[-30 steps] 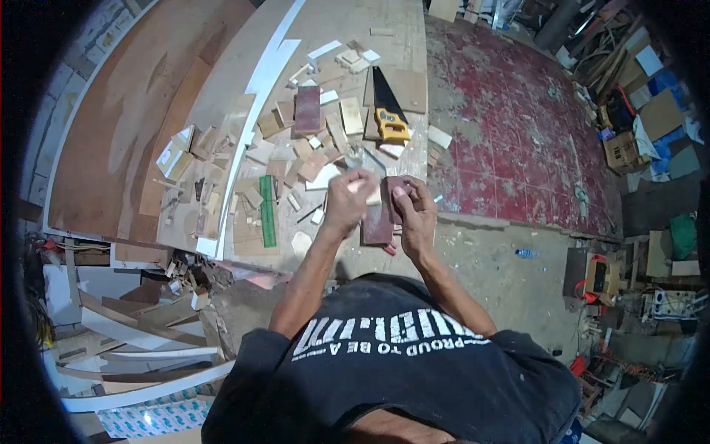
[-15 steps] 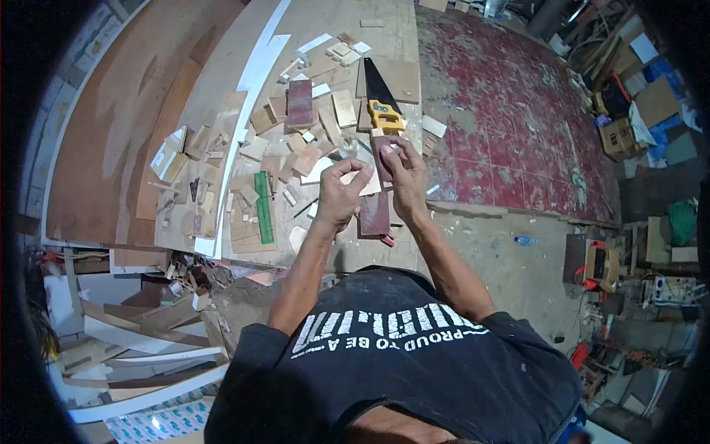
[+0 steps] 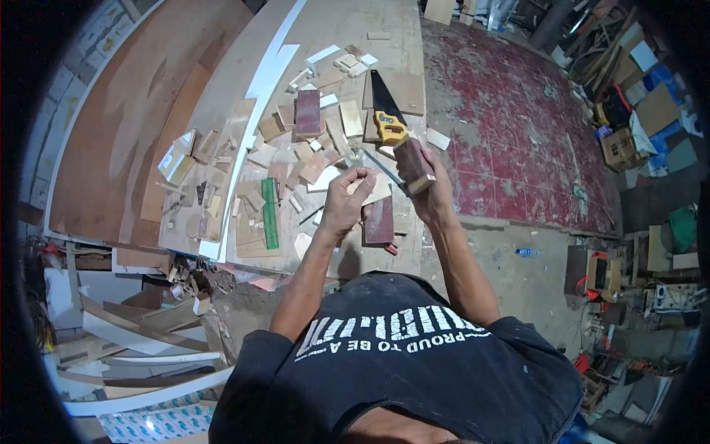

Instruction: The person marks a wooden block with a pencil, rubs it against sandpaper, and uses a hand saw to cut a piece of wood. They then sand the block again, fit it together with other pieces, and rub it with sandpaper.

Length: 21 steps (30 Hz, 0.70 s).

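Near bench edge (image 3: 414, 244), right hand (image 3: 433, 194) gripping wood block (image 3: 413, 164), left hand (image 3: 346, 198) pinching pale offcut (image 3: 376, 191).

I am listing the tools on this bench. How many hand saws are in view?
1. The hand saw with the yellow handle lies on the workbench, just beyond the right hand. Others may be hidden under the wood scraps.
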{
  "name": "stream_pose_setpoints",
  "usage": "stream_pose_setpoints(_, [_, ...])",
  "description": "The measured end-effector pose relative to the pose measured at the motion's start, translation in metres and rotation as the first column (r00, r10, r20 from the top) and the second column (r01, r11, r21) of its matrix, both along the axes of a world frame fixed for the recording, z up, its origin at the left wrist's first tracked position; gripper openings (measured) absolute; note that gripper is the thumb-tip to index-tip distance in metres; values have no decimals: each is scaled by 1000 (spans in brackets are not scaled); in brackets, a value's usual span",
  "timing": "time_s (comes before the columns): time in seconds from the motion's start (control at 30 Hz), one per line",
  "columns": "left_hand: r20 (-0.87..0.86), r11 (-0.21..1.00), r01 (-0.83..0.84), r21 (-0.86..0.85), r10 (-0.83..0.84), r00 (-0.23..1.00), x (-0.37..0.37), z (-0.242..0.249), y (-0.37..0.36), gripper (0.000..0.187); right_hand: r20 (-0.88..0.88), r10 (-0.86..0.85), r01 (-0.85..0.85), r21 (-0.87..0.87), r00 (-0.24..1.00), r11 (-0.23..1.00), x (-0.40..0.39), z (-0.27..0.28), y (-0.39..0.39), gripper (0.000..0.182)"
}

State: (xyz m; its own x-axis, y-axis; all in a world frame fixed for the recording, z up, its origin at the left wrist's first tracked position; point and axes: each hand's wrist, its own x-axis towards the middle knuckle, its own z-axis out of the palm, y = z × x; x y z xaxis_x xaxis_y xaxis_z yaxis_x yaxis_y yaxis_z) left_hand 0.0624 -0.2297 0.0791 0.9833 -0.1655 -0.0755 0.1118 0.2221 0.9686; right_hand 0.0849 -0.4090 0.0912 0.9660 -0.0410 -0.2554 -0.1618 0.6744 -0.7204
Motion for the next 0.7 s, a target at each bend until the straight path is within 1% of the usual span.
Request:
stream_pose_setpoints(0.03, [-18, 1000, 20, 0, -20, 1000, -2, 2, 3, 16, -32, 45, -46, -27, 998, 999, -8, -3, -2, 38])
stream_pose_setpoints(0.07, [-33, 999, 46, 0, -46, 998, -2, 5, 4, 15, -40, 42, -43, -23, 998, 999, -14, -5, -2, 38])
stream_pose_setpoints(0.13, [-32, 999, 49, 24, -48, 998, -2, 2, 5, 18, -93, 117, -117, 3, 989, 993, -24, -3, -3, 41])
stream_pose_setpoints(0.2, [62, 990, 18, 137, -26, 998, 1, -2, 7, 20, -108, 129, -132, -16, 986, 991, -31, 1, -3, 41])
stream_pose_setpoints(0.23, [137, 975, -1, 222, -30, 990, 3, -2, 8, 23, -70, 132, -136, -48, 989, 990, -34, 3, -2, 43])
stream_pose_setpoints(0.27, [133, 975, 5, 221, -35, 991, 2, -3, 8, 23, -30, 138, -140, -82, 990, 987, -36, 6, 0, 45])
stream_pose_setpoints(0.33, [-18, 983, 75, 169, -73, 997, -1, 14, 5, 23, -27, 129, -132, -99, 991, 986, -43, 11, 3, 42])
stream_pose_setpoints(0.37, [-7, 975, 48, 217, -48, 999, -2, 16, 2, 23, -14, 125, -126, -161, 992, 979, -45, 9, 3, 39])
stream_pose_setpoints(0.4, [-6, 975, 46, 216, -46, 999, -2, 13, 0, 23, 3, 123, -120, -221, 992, 968, -45, 7, 6, 35])
stream_pose_setpoints(0.43, [110, 949, -13, 315, -23, 994, -2, 8, -2, 22, 5, 68, -65, -268, 998, 961, -45, 5, 12, 31])
stream_pose_setpoints(0.47, [227, 911, -82, 404, -13, 974, -2, 4, -4, 22, 8, 69, -64, -267, 998, 962, -41, 0, 13, 31])
stream_pose_setpoints(0.5, [280, 907, -75, 413, -48, 959, -6, 7, -8, 20, 33, 52, -37, -353, 998, 935, -34, -1, 14, 29])
stream_pose_setpoints(0.53, [272, 909, -69, 412, -50, 961, -13, 2, -10, 20, 49, 36, -11, -438, 998, 899, -31, -2, 14, 27])
stream_pose_setpoints(0.57, [297, 916, -50, 397, -76, 952, -15, -6, -13, 21, 0, 55, -49, -423, 999, 905, -24, -1, 11, 24])
stream_pose_setpoints(0.6, [334, 922, -37, 386, -102, 937, -11, -6, -14, 22, 12, 53, -44, -422, 999, 905, -22, 1, 10, 24])
stream_pose_setpoints(0.63, [374, 910, -91, 404, -73, 924, -10, -7, -13, 23, -21, 37, -43, -415, 999, 909, -28, 1, 13, 23])
stream_pose_setpoints(0.67, [379, 909, -101, 405, -66, 923, -9, -7, -10, 23, -47, 28, -45, -411, 998, 910, -32, 2, 15, 23])
stream_pose_setpoints(0.7, [339, 891, -98, 444, -66, 938, -11, -9, -8, 24, -37, 28, -42, -435, 999, 900, -40, 3, 16, 22])
